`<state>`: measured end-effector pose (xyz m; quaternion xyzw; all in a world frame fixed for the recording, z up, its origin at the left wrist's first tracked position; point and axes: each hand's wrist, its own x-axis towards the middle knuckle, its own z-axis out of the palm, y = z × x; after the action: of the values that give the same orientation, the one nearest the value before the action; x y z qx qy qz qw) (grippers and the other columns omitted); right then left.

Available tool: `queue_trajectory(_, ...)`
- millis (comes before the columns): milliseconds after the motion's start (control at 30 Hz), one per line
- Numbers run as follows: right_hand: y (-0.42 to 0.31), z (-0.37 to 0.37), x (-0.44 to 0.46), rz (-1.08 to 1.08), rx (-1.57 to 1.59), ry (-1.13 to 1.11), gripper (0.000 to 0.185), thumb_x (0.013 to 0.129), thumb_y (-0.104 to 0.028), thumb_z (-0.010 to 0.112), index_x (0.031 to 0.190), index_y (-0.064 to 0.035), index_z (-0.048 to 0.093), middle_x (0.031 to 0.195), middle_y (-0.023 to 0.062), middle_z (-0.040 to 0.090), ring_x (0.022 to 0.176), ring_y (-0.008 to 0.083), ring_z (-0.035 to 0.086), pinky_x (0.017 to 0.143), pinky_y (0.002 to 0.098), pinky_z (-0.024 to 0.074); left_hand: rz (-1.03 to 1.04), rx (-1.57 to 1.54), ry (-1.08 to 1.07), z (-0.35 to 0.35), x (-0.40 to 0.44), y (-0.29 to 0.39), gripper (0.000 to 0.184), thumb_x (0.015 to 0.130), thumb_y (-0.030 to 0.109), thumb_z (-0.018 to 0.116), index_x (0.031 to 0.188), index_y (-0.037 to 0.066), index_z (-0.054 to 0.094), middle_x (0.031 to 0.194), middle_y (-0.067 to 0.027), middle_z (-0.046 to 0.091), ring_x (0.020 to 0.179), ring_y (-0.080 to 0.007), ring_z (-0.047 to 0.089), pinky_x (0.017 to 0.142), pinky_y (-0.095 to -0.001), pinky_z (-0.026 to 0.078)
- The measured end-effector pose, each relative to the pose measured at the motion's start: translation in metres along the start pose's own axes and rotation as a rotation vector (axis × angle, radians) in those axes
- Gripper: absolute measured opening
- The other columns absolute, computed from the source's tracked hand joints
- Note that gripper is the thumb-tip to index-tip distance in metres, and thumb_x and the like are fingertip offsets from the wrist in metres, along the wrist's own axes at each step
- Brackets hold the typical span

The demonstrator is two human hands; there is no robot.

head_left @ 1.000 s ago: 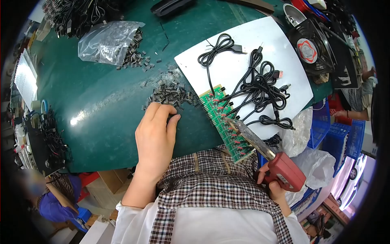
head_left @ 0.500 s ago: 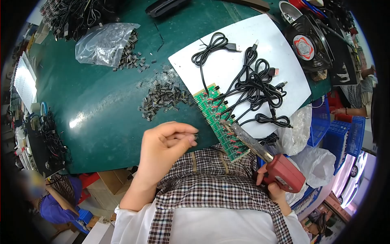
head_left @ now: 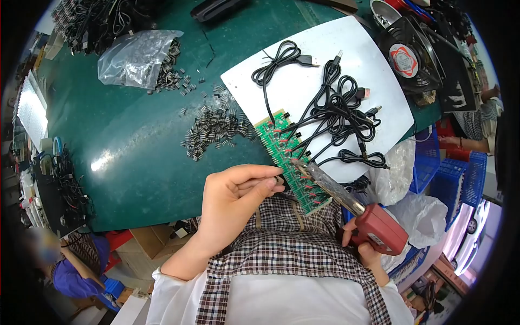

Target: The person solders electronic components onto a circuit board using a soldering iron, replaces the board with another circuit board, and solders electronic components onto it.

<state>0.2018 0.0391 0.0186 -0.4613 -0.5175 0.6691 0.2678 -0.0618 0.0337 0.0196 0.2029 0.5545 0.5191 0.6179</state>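
Observation:
My left hand (head_left: 233,203) is pinched on a small dark component (head_left: 279,180), mostly hidden by the fingers, right beside the left edge of a green circuit board (head_left: 310,196). In my right hand (head_left: 364,250) is a red soldering gun (head_left: 383,232). Its metal barrel slants up and left over the board, the tip close to the board's middle. The board lies tilted, partly on a white sheet (head_left: 249,76), with red wires and black USB cables (head_left: 346,111) joined along it. A loose pile of small black components (head_left: 214,130) is left of the board.
A clear plastic bag (head_left: 132,59) spills more components on the green table (head_left: 130,184). A black fan (head_left: 403,60) stands at the back right. Blue crates (head_left: 455,179) and plastic bags (head_left: 425,216) are at the right. Another person (head_left: 81,265) sits at the lower left.
My left hand has moved right with the small component, up to the board's edge. The soldering gun has stayed nearly still over the board.

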Motion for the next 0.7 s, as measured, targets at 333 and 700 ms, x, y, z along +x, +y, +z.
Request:
queue_trajectory(333,-0.003,0.002,-0.001,0.061,0.019,0.011,0.068,0.07,-0.054,0.065,0.1,0.0056,0.052,0.086,0.01,0.055,0.058,0.0165,0.053,0.051,0.0259,0.0405,0.123,0.051,0.053,0.009,0.011,-0.009,0.027,0.08,-0.007,0.052,0.105,0.0,0.044,0.075,-0.0046,0.056,0.068,-0.0105,0.056,0.066,-0.0214,0.047)
queue_trajectory(700,-0.003,0.003,0.001,0.089,0.239,0.028,0.058,0.064,-0.029,0.078,0.103,0.0051,0.053,0.077,0.0074,0.06,0.066,0.0114,0.057,0.058,0.02,0.0438,0.137,0.038,0.06,0.009,0.013,-0.013,0.029,0.08,-0.007,0.051,0.105,0.002,0.041,0.076,-0.0046,0.055,0.07,-0.0107,0.056,0.066,-0.0224,0.048)
